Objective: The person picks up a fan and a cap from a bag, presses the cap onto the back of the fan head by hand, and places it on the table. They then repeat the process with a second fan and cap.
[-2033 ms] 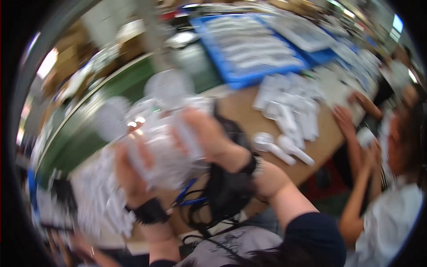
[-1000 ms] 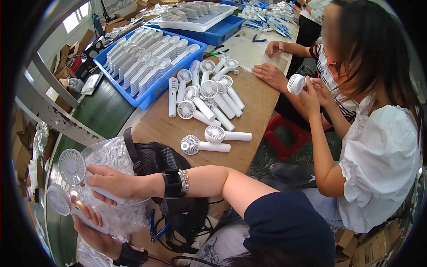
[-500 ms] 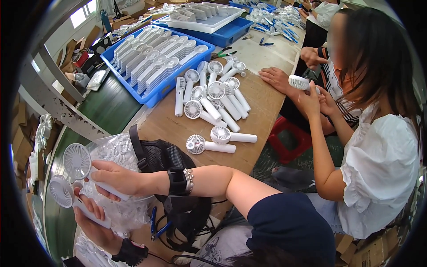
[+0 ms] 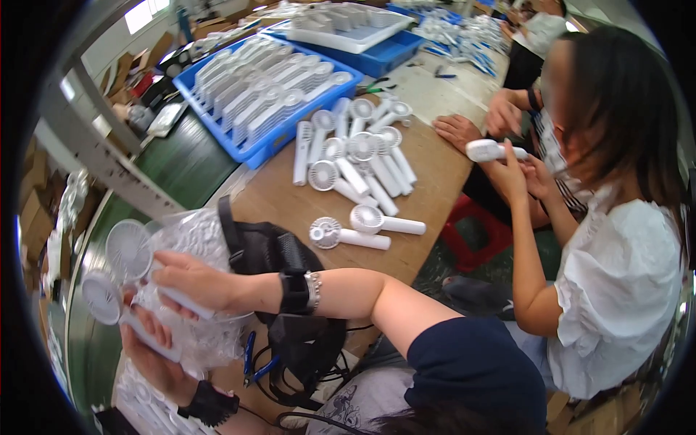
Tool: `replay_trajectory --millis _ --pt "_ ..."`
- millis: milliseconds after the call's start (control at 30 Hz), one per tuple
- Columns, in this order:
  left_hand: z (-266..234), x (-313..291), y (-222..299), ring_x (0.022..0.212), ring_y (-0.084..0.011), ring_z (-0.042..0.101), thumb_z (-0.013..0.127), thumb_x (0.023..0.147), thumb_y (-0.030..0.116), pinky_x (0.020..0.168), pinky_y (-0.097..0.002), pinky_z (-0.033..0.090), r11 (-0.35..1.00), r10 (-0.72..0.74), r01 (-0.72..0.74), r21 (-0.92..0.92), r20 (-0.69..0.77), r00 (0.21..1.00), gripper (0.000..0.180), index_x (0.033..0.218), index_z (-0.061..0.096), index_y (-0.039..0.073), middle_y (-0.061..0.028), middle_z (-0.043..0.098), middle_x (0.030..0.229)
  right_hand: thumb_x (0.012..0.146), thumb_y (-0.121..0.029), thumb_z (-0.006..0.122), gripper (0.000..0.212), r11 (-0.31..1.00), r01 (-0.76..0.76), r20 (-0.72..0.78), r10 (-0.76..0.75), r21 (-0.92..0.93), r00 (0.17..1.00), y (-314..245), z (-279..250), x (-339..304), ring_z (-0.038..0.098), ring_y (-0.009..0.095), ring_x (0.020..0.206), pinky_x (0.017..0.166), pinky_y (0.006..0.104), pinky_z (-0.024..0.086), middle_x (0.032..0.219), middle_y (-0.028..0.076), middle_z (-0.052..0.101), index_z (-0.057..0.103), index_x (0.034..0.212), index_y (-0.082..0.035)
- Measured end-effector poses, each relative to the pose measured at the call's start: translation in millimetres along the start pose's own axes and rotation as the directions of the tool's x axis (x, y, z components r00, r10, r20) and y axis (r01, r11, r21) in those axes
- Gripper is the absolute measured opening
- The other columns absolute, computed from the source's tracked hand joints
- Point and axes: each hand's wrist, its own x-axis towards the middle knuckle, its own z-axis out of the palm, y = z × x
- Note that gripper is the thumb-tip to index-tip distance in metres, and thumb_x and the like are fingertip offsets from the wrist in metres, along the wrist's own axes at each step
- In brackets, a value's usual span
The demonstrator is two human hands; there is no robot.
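Observation:
My right hand (image 4: 194, 281) is wrapped round the handle of a white handheld fan, whose round grille head (image 4: 129, 249) points to the far left. Just below it, my left hand (image 4: 151, 355) grips a second white handheld fan by its handle; that head (image 4: 102, 297) tilts outward beside the first. Both fans are held side by side over a clear plastic bag (image 4: 217, 341) of small white parts. On the brown tabletop in front lie two loose fans (image 4: 367, 219), with a pile of several more fans (image 4: 362, 147) beyond.
A blue crate (image 4: 254, 156) of stacked white fan parts stands behind. A black mesh bag (image 4: 268, 246) sits near my right wrist, with blue-handled pliers (image 4: 249, 355) and cables below. A co-worker's hand (image 4: 513, 170) holds a fan at right. A red stool (image 4: 475, 243) stands under the table edge.
The view has shifted slightly. Both my hands keep hold of their fans in nearly the same place. The co-worker's fan has turned to lie flatter.

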Motion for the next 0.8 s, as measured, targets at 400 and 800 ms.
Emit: replay_trajectory --millis 400,800 --pt "19.1 0.9 -1.3 0.054 -0.0109 0.044 0.039 0.087 0.022 0.048 -0.0225 0.037 0.990 -0.011 0.036 -0.139 0.175 0.985 0.038 0.115 0.039 -0.004 -0.0044 0.044 0.069 0.086 -0.026 0.034 0.034 0.990 -0.116 -0.198 0.097 -0.085 0.975 4.6 -6.6 -4.9 0.043 0.013 0.043 0.039 0.0222 0.036 0.062 0.007 0.046 0.040 0.108 0.000" --pt "18.2 5.1 -4.2 0.061 -0.0114 0.046 0.037 0.088 0.015 0.056 -0.0246 0.040 0.989 -0.006 0.037 -0.144 0.209 0.978 0.036 0.118 0.034 -0.004 -0.0060 0.049 0.077 0.086 -0.026 0.035 0.040 0.987 -0.062 -0.135 0.042 -0.148 0.990 3.9 -11.2 -3.3 0.043 0.012 0.047 0.043 0.0225 0.038 0.065 0.008 0.046 0.038 0.113 0.004"
